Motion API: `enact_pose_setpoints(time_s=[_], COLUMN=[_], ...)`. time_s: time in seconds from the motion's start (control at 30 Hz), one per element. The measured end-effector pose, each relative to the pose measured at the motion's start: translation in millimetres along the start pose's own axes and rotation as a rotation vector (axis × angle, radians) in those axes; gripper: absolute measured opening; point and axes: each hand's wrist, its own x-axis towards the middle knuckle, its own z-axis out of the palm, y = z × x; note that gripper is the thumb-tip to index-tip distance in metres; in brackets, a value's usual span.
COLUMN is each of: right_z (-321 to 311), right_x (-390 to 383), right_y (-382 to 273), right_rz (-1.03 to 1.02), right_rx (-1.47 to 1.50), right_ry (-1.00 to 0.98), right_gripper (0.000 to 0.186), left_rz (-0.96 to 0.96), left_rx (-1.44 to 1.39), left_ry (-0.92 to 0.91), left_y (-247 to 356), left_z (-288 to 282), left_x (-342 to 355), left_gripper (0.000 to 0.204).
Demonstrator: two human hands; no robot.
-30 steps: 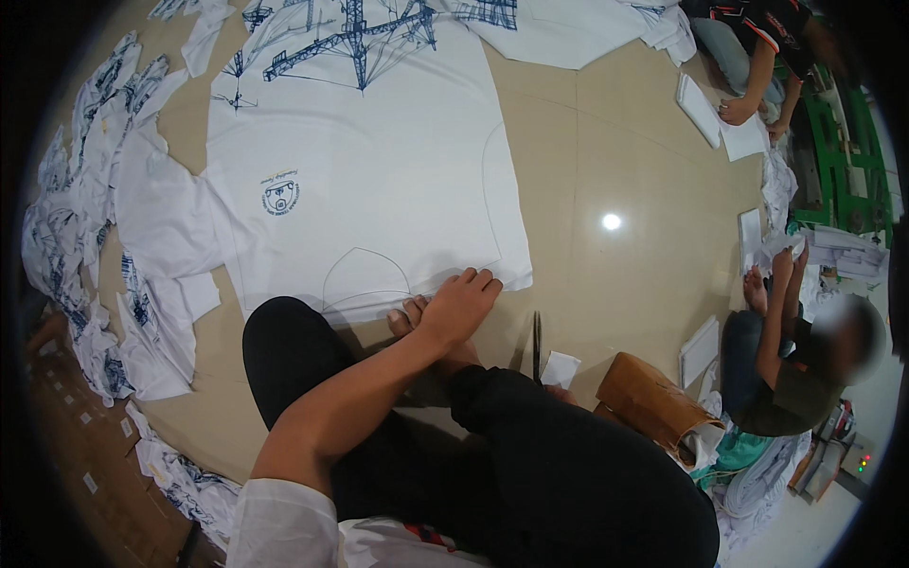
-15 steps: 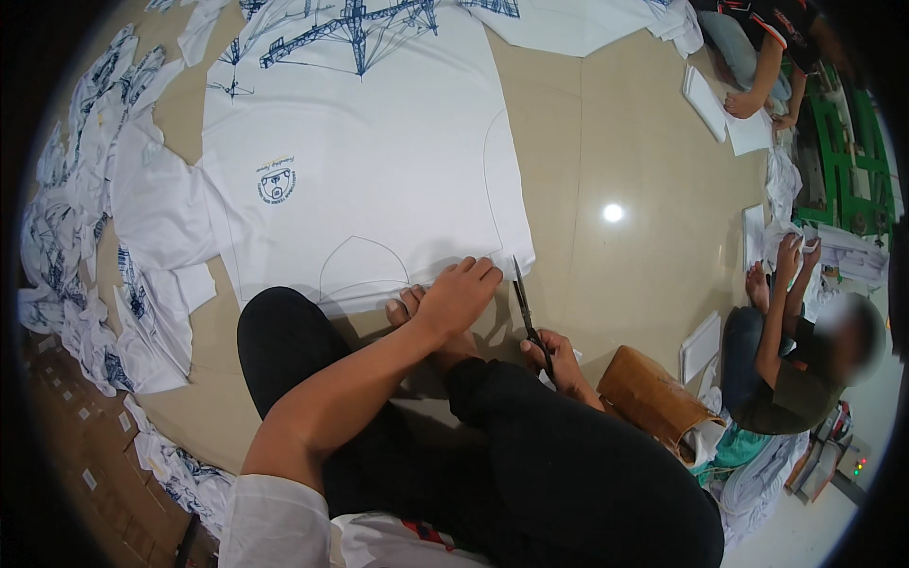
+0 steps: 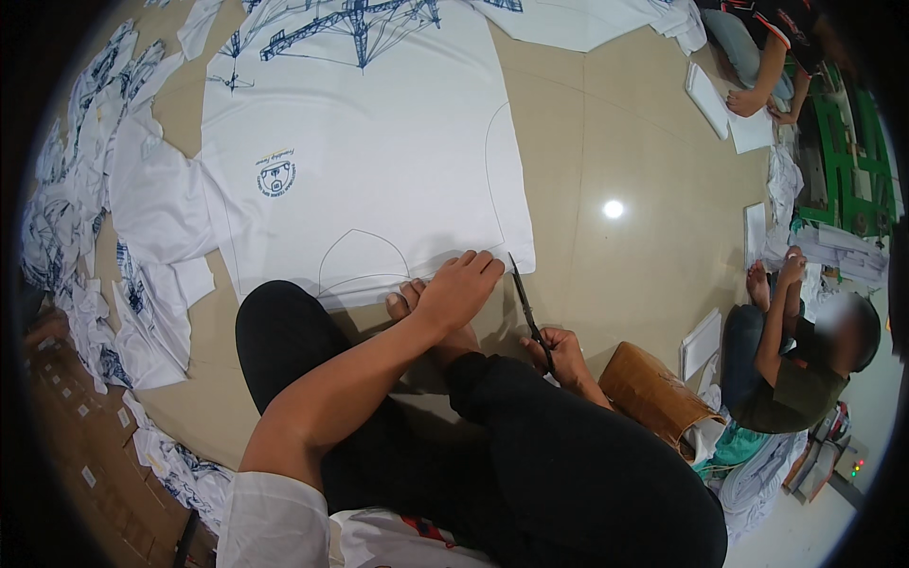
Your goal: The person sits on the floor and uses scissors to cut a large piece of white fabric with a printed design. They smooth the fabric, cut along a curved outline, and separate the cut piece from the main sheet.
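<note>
A large white cloth (image 3: 379, 189) lies spread on the floor, printed with a blue crane-like line drawing and a small emblem. Thin curved outlines are drawn on it, one an arch at the near edge. My left hand (image 3: 462, 289) rests at the cloth's near right corner, fingers bent and closed on the edge; its thumb is hidden. My right hand (image 3: 561, 358) grips black-handled scissors (image 3: 526, 308) just right of it. The blades point away from me, their tips at the cloth's lower right edge.
Printed cloth pieces (image 3: 71, 227) are heaped at left, above cardboard (image 3: 85, 445). A brown bag-like container (image 3: 653, 393) stands beside my right knee. Two people sit at right, one handling white material (image 3: 753, 131). Stacked white sheets (image 3: 701, 343) lie nearby. A foot shows by my left hand.
The scissors' tips have shifted slightly left, closer to the cloth edge by my left hand. My left hand keeps its place on the cloth. The seated person at right has moved their hands.
</note>
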Motion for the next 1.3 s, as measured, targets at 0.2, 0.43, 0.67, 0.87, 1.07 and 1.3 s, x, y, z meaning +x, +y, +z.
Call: enact_pose_setpoints(time_s=[0.2, 0.43, 0.67, 0.87, 1.07, 1.3], right_z=[-1.9, 4.1, 2.4, -0.6, -0.9, -5.0], right_x=[7.4, 21.1, 28.8, 26.1, 23.3, 25.2], right_y=[3.7, -15.7, -15.8, -16.2, -18.2, -18.1], right_rz=[-0.011, -0.033, -0.046, -0.029, -0.03, -0.048], right_rx=[0.022, 0.085, 0.046, 0.023, 0.015, 0.012], right_ry=[-0.013, -0.039, -0.024, -0.006, -0.011, -0.009], right_gripper=[0.037, 0.039, 0.033, 0.035, 0.036, 0.036], left_rz=[-0.017, 0.018, 0.03, 0.029, 0.028, 0.037], left_rx=[-0.065, -0.091, -0.099, -0.088, -0.085, -0.074], left_ry=[0.005, -0.023, -0.034, -0.016, -0.034, -0.042], left_y=[1.3, -0.5, -0.6, -0.6, -2.2, -1.3], left_z=[-1.6, -5.2, -6.0, -5.1, -3.7, -5.3], left_x=[1.3, 0.7, 0.2, 0.4, -0.8, 0.1], left_gripper=[0.017, 0.023, 0.029, 0.029, 0.03, 0.032])
